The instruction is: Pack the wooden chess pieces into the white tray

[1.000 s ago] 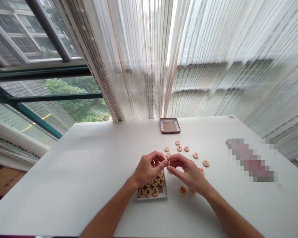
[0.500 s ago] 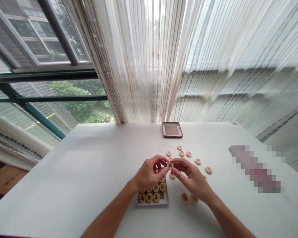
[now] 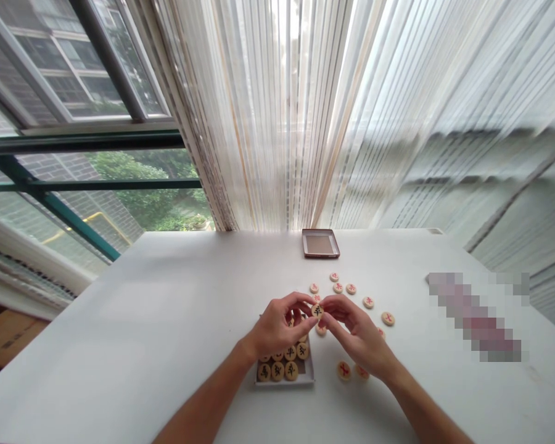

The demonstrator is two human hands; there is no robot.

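A pale round wooden-looking game piece [image 3: 317, 311], now turned so its black character is legible, sits pinched between left hand [image 3: 276, 324] and right hand [image 3: 354, 324], near a shallow white rectangular box [image 3: 284, 384].

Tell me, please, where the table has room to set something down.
The table is bare left of the box, right of the lid, and between the red-marked pieces and the blurred object. The middle is crowded: the left hand hides part of the box, the right hand is near those pieces, and both hold a piece.
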